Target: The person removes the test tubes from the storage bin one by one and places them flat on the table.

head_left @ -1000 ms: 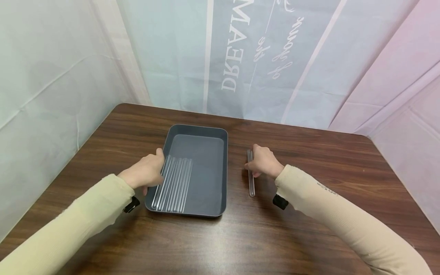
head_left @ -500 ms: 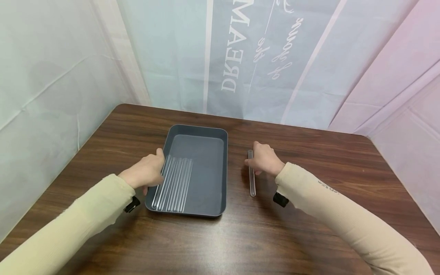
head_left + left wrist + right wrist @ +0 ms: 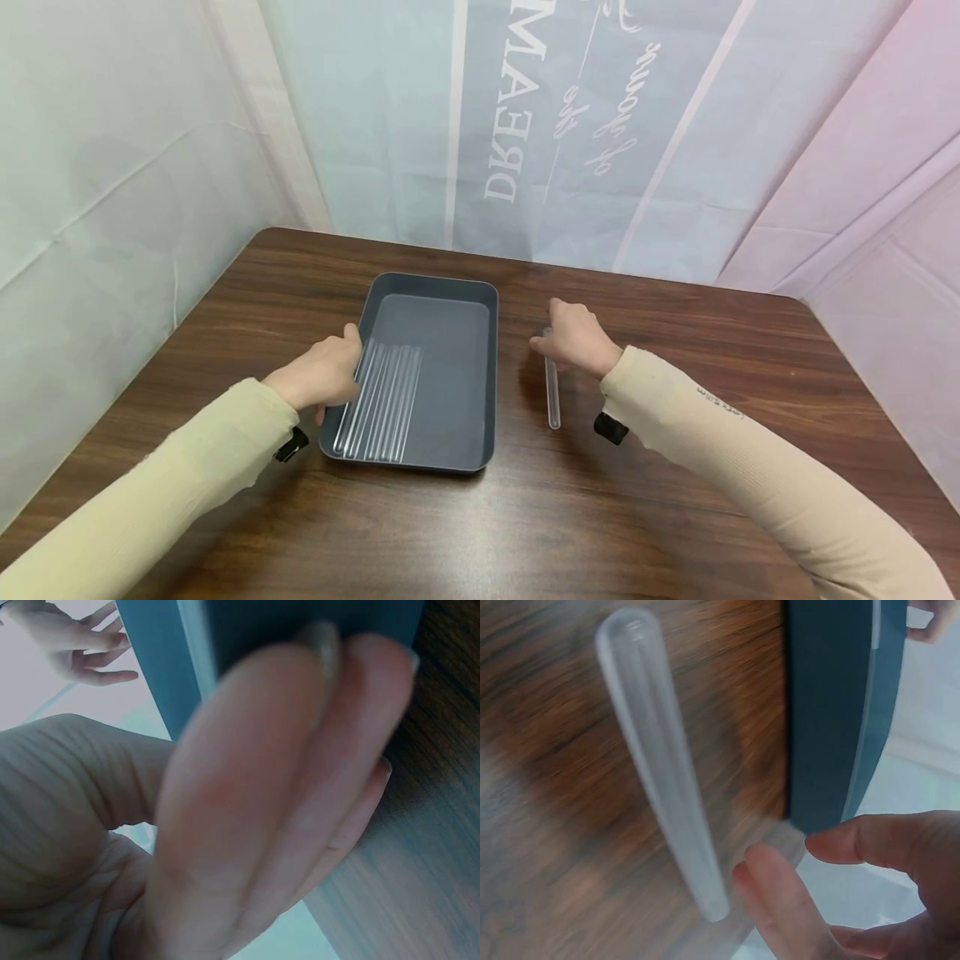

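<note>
My left hand (image 3: 318,371) grips the left side wall of a dark grey rectangular tray (image 3: 453,400). In the left wrist view its fingers (image 3: 247,772) lie along the tray's outer wall, with the thumb partly hidden behind them. Several clear test tubes (image 3: 384,408) lie side by side in the tray's front left part. To the tray's right, a single test tube (image 3: 553,400) lies on the table, its rounded end toward me. Over that tube's far end is my right hand (image 3: 577,337). The right wrist view shows its thumb and fingers spread, apart from the tube (image 3: 660,757).
The dark wood table (image 3: 480,542) carries the tray left of its middle. Pale fabric with white lettering (image 3: 517,100) hangs behind the back edge, and white sheets (image 3: 112,167) stand along the sides. Black straps (image 3: 611,427) sit at both wrists.
My right hand has let go of the lone test tube, its fingers parting and shifting slightly up and away. The tube stays on the table. My left hand keeps its hold on the tray.
</note>
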Available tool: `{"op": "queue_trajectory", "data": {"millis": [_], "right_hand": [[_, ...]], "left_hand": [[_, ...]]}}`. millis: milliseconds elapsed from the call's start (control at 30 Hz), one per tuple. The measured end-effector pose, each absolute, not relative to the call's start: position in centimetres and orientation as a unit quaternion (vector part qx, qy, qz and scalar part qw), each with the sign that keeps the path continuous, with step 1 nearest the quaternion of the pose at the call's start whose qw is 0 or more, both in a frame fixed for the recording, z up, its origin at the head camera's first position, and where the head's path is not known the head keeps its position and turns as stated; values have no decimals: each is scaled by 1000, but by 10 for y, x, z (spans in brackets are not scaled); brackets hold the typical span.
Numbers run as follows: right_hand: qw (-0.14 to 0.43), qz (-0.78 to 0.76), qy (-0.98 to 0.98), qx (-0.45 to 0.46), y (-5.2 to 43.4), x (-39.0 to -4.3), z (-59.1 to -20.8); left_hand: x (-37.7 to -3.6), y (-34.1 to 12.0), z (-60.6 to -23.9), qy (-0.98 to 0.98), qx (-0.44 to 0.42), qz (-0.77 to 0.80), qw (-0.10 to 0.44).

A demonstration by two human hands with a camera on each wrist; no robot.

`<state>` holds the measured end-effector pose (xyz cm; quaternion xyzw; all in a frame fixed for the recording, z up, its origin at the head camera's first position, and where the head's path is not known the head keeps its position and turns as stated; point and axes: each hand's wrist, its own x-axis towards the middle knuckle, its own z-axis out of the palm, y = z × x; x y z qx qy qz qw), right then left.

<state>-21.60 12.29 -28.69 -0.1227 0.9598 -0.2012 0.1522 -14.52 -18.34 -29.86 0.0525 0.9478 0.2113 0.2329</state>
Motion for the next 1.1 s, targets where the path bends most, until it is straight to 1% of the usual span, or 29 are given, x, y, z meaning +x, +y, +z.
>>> {"op": "queue_trajectory", "data": {"millis": [433,633,833,967,1100], "right_hand": [[126,-232,954,-144,92,-208,-277],[135,-251,947,-147,74,-201,-276],[144,-236,948,-160,59,-195,-277],[154,-236,943,-177,53,-192,-279],[152,-236,940,-197,49,-189,-281]], "left_hand": [[-144,-183,-301,946,56,222,228],[-143,-183,-302,947,50,219,229],[-141,-183,-302,947,49,219,229],[-140,-183,-302,947,47,219,231],[-141,-180,-303,947,48,219,230]]}}
